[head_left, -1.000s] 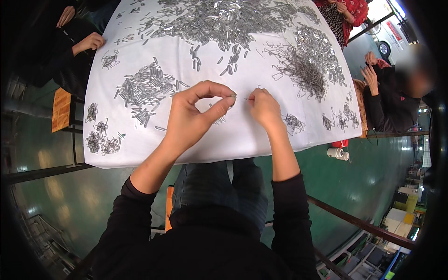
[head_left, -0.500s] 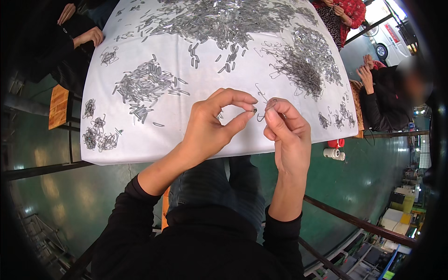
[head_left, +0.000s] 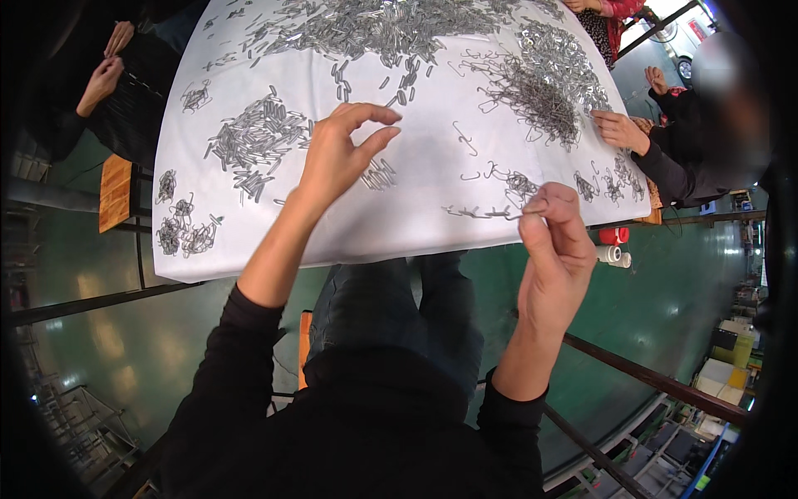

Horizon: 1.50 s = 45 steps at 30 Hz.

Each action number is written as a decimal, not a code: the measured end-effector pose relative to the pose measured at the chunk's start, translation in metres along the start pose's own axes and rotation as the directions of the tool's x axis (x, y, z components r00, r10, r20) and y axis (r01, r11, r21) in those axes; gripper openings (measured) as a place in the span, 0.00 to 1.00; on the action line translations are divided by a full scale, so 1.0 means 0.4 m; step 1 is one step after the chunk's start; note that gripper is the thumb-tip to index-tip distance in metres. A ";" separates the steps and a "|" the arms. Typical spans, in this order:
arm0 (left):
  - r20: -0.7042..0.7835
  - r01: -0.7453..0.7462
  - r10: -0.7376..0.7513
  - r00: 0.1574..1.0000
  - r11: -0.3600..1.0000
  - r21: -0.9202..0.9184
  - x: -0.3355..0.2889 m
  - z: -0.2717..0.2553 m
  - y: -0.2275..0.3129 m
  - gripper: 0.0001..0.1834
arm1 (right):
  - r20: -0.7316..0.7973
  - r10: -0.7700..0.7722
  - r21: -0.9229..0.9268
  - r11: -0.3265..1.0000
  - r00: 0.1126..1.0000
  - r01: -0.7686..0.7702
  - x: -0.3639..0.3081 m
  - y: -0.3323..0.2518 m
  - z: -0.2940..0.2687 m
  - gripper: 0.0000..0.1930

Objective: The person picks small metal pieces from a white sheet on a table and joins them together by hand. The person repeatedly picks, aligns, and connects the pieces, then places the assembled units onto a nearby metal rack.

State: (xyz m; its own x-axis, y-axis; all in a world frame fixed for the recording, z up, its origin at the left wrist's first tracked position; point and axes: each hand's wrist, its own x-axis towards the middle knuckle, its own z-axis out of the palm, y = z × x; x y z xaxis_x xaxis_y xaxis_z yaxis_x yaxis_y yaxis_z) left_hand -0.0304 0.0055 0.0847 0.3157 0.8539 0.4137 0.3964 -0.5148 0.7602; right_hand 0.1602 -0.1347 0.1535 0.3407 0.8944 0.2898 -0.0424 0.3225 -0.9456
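Pinching one end of a thin chain (head_left: 503, 214) of linked wire, the right hand (head_left: 559, 249) holds it over the near edge of the table (head_left: 366, 245), thumb against forefinger. The chain trails from those fingertips toward 9 o'clock. The left hand (head_left: 337, 148) is spread, thumb and forefinger apart, with nothing visible between them; loose slips (head_left: 379, 175) lie at its 4 o'clock and a pile (head_left: 259, 140) of them at 9 o'clock.

To handle the chain well, a light grip close to its end seems best, with the links hanging in line rather than bunched. It should stay clear of the small tangle (head_left: 522, 185) at the right hand's 11 o'clock and the loose hook (head_left: 465, 138) farther out that way, since bent ends could snag. Steadying the free end with the left fingertips would likely stop it swinging; hard tugging might bend a link.

The right fingers hide the gripped end, and the links are too fine to count. Whether the free end touches the cloth, I cannot tell. The left hand may cover some slips. The big heap (head_left: 374, 29) at 12 o'clock is cut off by the upper edge, and single hooks within the wire pile (head_left: 532, 108) run together.
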 end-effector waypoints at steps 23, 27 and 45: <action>0.467 0.413 -0.138 0.873 0.718 -0.560 -0.119 0.096 0.132 0.05 | -0.143 0.083 -0.190 0.976 0.986 -0.110 -0.209 0.074 -0.066 0.06; 0.503 0.482 -0.156 0.850 0.615 -0.624 -0.160 0.097 0.245 0.04 | -0.122 0.055 -0.250 0.965 0.991 -0.084 -0.209 0.079 -0.062 0.06; 0.365 0.234 -0.024 0.931 0.807 -0.542 -0.194 0.114 0.240 0.07 | -0.100 0.160 -0.322 0.929 0.982 -0.184 -0.192 0.119 -0.079 0.06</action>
State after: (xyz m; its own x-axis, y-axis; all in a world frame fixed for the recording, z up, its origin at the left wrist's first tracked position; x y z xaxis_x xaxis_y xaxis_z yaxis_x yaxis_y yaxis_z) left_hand 0.0226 -0.1135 0.1027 0.5993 0.7792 0.1837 -0.0736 -0.1749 0.9818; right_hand 0.1617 -0.1978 0.0815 0.4220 0.8988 0.1188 0.2008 0.0351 -0.9790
